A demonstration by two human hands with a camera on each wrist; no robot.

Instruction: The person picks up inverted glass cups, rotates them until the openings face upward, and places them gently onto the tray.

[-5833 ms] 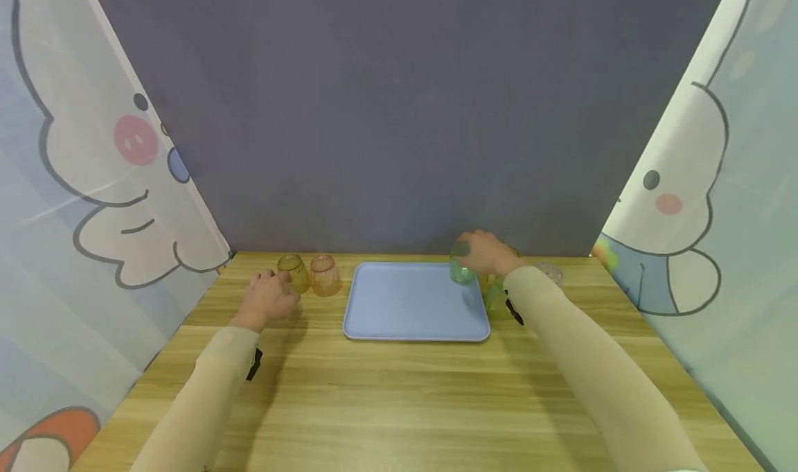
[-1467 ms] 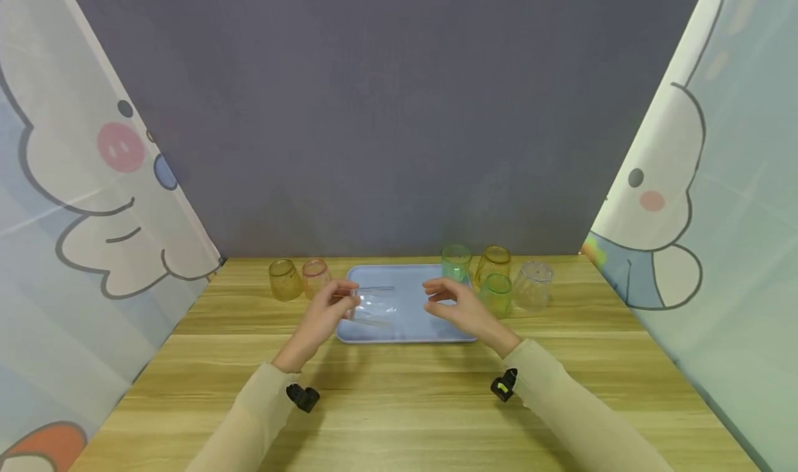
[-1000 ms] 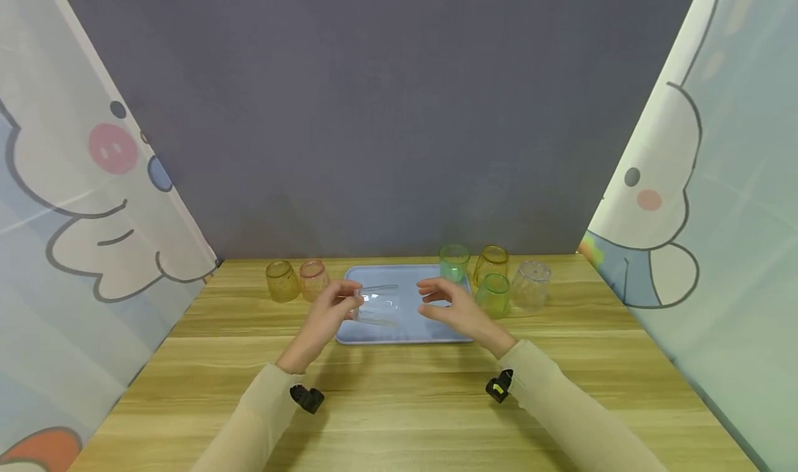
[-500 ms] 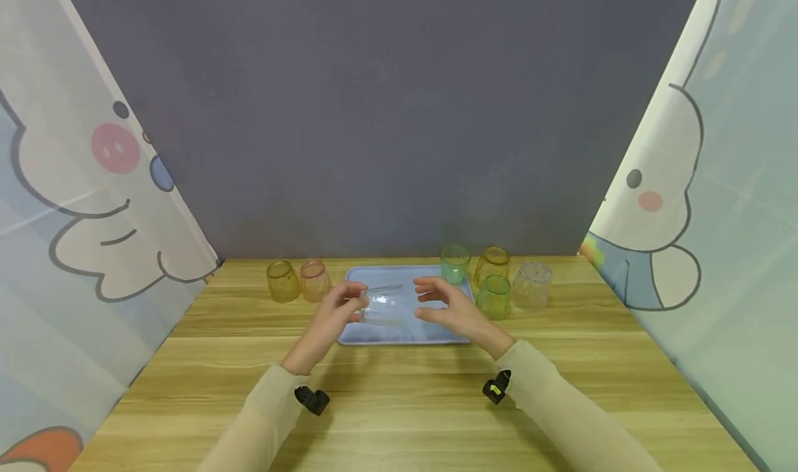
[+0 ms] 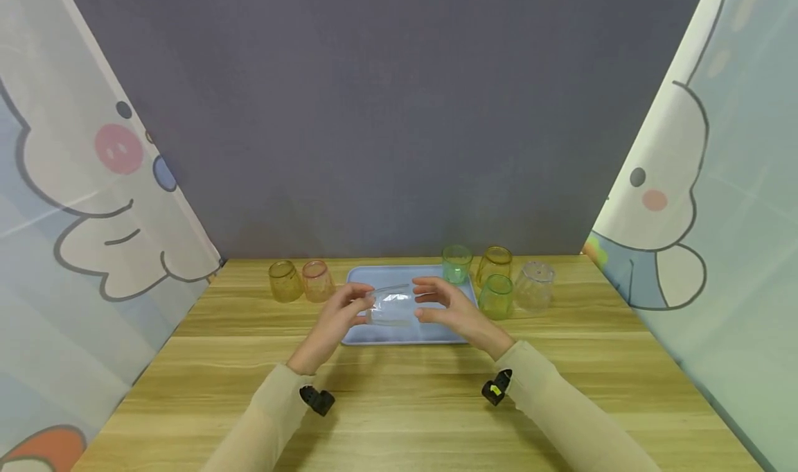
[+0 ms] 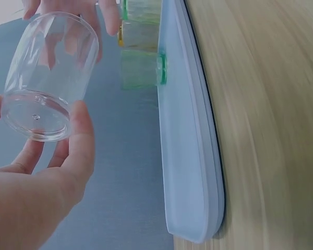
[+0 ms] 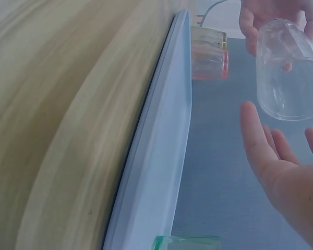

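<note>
My left hand (image 5: pixel 333 319) holds a clear drinking glass (image 5: pixel 391 306) in the air over the blue tray (image 5: pixel 386 338). Thumb and fingers grip it around its base, as the left wrist view shows. The glass (image 6: pixel 55 67) lies sideways, its mouth pointing towards my right hand (image 5: pixel 451 312). That hand has spread, slightly bent fingers (image 7: pixel 255 133) close to the mouth, with nothing held; a small gap shows in the right wrist view. On the tray's back right corner stands a green glass (image 5: pixel 457 267), seemingly upright.
Left of the tray are an amber glass (image 5: pixel 285 285) and a pink glass (image 5: pixel 318 283). To its right stand another amber glass (image 5: pixel 494 264), a light green glass (image 5: pixel 496 300) and a clear faceted glass (image 5: pixel 535 288). A grey wall panel (image 5: pixel 399 125) rises behind the wooden table (image 5: pixel 399 403).
Earlier my right hand held the green glass at the tray's corner; it has let go and come to the middle. My left hand has brought the clear glass from the left, edging rightwards lately.
</note>
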